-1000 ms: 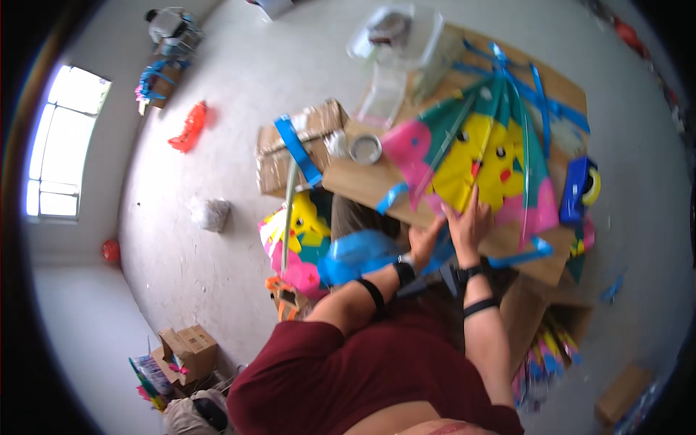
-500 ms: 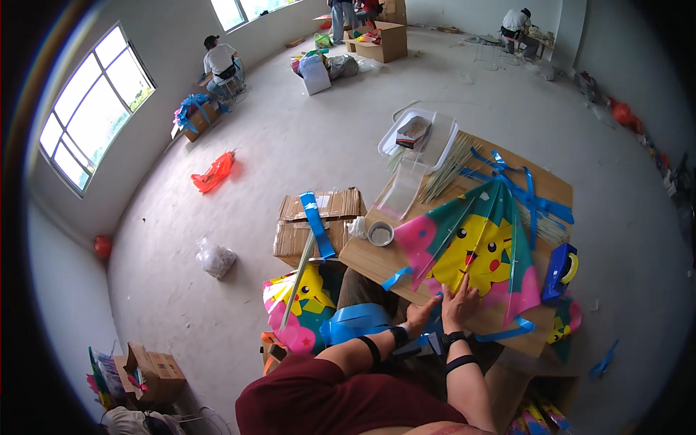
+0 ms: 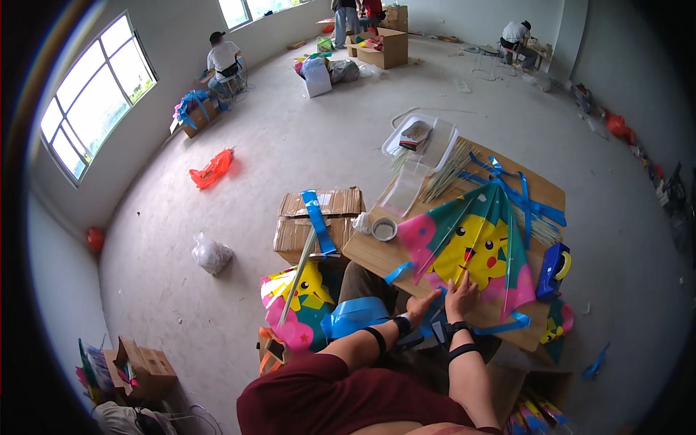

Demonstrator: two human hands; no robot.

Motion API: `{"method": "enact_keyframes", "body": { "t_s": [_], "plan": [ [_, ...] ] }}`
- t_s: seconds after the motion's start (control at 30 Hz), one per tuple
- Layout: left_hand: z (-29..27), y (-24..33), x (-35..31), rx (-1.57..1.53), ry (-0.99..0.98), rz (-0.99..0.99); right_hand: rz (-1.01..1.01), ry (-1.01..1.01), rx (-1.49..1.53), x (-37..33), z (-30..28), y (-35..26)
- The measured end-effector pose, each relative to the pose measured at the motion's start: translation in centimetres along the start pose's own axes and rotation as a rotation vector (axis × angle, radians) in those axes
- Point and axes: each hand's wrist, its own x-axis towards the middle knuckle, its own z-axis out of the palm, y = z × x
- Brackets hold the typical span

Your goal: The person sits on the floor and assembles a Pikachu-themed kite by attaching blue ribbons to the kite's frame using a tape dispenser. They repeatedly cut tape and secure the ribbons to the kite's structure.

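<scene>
A kite (image 3: 475, 243) with a yellow cartoon character on green and pink film lies on the wooden table, thin rods running down it. My right hand (image 3: 462, 297) rests at its lower edge, index finger stretched onto the film below the character's mouth, thumb apart. Just to its left, at the table's near edge, my left hand (image 3: 419, 307) has its fingers closed around a blue plastic strip (image 3: 433, 313) that hangs toward my lap; the fingertips are partly hidden. Other blue strips lie at the kite's lower corners and top.
On the table (image 3: 366, 250) are thin sticks (image 3: 451, 170), a clear plastic tray (image 3: 444, 138), a tape roll (image 3: 384, 229) and a blue tape dispenser (image 3: 553, 272). A cardboard box (image 3: 290, 235) stands left, with another kite (image 3: 297, 297) below it. Other people sit farther off.
My view has shifted slightly. The left hand has drawn a little away from the right, while the right index finger stays on the kite's lower part.
</scene>
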Motion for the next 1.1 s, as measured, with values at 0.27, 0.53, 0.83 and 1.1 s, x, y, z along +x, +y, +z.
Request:
{"method": "enact_keyframes", "body": {
  "t_s": [0.27, 0.53, 0.83, 1.1],
  "plan": [
    [-1.0, -0.8, 0.3, -0.046, 0.005, -0.014, -0.076, -0.114, 0.498, -3.3, -4.9, 3.8],
    [-3.1, -4.1, 6.5, -0.165, -0.240, 0.130, 0.034, 0.012, 0.463, -10.8, -14.3, 12.3],
    [-9.4, 1.3, 2.2, 0.265, -0.463, 0.230, 0.011, 0.026, 0.350, -11.8, -21.3, 15.4],
    [-13.3, 11.5, -2.8, 1.403, -0.573, 1.077, -0.431, -0.371, 0.242, -12.5, -17.5, 18.5]
  ]
}}
